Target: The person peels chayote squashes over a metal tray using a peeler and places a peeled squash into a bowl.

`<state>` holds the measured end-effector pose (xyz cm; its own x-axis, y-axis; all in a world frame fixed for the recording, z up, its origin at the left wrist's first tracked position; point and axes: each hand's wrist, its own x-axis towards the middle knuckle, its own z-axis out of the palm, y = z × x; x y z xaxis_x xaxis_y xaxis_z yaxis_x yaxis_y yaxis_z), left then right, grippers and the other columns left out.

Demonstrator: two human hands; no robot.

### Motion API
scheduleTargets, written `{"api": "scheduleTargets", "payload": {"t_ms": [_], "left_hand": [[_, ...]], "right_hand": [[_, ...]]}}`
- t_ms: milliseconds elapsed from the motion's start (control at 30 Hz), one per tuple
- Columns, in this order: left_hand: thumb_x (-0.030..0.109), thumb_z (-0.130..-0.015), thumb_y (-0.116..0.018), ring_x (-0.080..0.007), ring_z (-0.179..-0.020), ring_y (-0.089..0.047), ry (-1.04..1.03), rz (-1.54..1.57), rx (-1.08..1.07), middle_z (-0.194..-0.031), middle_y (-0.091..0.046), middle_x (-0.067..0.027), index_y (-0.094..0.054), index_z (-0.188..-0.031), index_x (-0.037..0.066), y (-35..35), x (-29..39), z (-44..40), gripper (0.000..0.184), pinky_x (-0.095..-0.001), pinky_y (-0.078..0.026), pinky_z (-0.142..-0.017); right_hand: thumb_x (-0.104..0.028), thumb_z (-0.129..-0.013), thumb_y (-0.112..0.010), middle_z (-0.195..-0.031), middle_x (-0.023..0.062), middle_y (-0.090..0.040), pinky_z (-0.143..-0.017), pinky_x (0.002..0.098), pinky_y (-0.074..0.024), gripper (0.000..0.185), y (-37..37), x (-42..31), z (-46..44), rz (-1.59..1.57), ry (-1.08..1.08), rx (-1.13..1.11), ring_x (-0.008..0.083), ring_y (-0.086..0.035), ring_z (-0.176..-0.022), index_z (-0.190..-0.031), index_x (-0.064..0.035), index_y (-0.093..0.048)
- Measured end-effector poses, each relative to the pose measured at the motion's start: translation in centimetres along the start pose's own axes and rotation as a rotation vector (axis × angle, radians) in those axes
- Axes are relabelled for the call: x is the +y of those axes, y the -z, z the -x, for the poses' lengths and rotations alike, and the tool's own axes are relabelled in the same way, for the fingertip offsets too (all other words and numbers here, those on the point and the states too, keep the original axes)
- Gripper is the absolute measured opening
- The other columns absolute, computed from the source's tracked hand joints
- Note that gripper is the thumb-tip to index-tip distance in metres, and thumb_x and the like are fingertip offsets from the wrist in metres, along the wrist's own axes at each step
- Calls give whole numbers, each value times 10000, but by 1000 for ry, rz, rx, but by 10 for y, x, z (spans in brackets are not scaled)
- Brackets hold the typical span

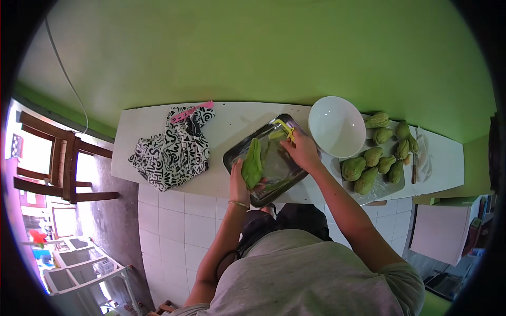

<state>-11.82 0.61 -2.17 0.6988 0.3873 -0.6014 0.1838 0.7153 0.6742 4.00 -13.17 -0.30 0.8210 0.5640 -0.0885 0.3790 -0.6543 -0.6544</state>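
Observation:
A green chayote (253, 168), long and paler where its skin is off, is gripped from below by my left hand (240, 181). My right hand (303, 151) has its fingers closed around a yellow peeler (285, 126), held a short way to the right of the chayote and apart from it. Both hands are over a shiny metal tray (227, 157) set at an angle on the counter. Green peelings (276, 134) lie in the tray near the peeler, and what is under my left hand is partly hidden.
A white bowl (337, 100) stands right of the tray. Beyond it, several chayotes (365, 180) rest on another tray (399, 184), with a knife (414, 171) and clear plastic (424, 158) alongside. A black-and-white patterned cloth (179, 150) lies left. The green wall (253, 58) borders the counter's far edge.

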Motion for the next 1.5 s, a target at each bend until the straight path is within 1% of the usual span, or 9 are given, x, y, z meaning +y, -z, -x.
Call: {"api": "scheduleTargets", "payload": {"t_ms": [33, 233, 333, 733, 1133, 1233, 1333, 1433, 1500], "left_hand": [[410, -920, -392, -272, -603, -649, 8, 19, -20, -856, -606, -84, -433, -1100, 133, 1, -1, -1, 334, -331, -525, -445], [417, -886, -427, -267, -614, -647, 27, 20, 19, -855, -613, -82, -476, -1088, 118, -2, -4, -3, 364, -318, -488, -435], [412, -847, -459, -245, -619, -640, 6, 130, -169, -827, -620, -73, -540, -1044, 85, -2, 4, 2, 391, -279, -434, -424], [397, -815, -417, -224, -642, -587, 91, 465, -419, -966, -625, -73, -543, -1158, 47, -18, 2, 7, 505, -245, -382, -423], [390, -824, -418, -252, -598, -598, 179, 375, -377, -790, -604, -103, -561, -1041, 12, -5, -12, -1, 459, -264, -362, -365], [357, -841, -448, -239, -596, -605, 132, 99, -222, -795, -603, -106, -562, -1058, 10, 4, -7, 3, 425, -280, -408, -376], [333, -857, -497, -200, -604, -607, -17, -84, -26, -830, -610, -102, -553, -1118, -5, 6, -9, 2, 431, -298, -459, -413], [320, -869, -533, -157, -622, -597, -70, -173, 28, -860, -613, -98, -553, -1149, -21, 9, -12, -6, 441, -295, -495, -474], [345, -893, -484, -205, -535, -606, -184, -147, 80, -785, -618, -105, -548, -1114, -25, -2, -15, -3, 436, -291, -467, -388]], "right_hand": [[-344, -825, -612, -825, 144, -624, -653, 414, -490, 348, 2, 1, 2, -27, -34, -88, 326, -625, -761, -888, -14, -520], [-252, -832, -616, -848, 145, -580, -653, 431, -470, 263, -8, -1, 20, 228, 269, 242, 315, -598, -799, -942, -46, -495], [-207, -869, -560, -886, 155, -578, -660, 448, -466, 186, -15, 7, 26, 285, 299, 228, 335, -587, -827, -924, -40, -499], [-181, -895, -525, -757, 230, -569, -636, 473, -426, 205, -8, -12, 34, -67, 164, 87, 419, -563, -738, -873, 21, -498], [-205, -906, -503, -699, 255, -577, -590, 488, -421, 235, -12, 8, 27, -135, -22, 144, 434, -567, -674, -871, 27, -514], [-262, -918, -503, -654, 237, -568, -549, 465, -413, 312, 5, 4, 21, -136, -38, 250, 409, -572, -622, -810, 30, -521], [-333, -925, -501, -622, 206, -560, -526, 421, -415, 406, 14, -9, 31, -176, -37, -19, 355, -569, -563, -748, 30, -532], [-361, -939, -485, -568, 85, -516, -498, 329, -373, 447, -10, -11, 43, -322, 92, -122, 166, -480, -506, -718, 22, -545], [-422, -949, -427, -566, 93, -519, -526, 345, -391, 512, -10, -23, 51, -374, 46, -213, 194, -488, -521, -720, 18, -553]]}}
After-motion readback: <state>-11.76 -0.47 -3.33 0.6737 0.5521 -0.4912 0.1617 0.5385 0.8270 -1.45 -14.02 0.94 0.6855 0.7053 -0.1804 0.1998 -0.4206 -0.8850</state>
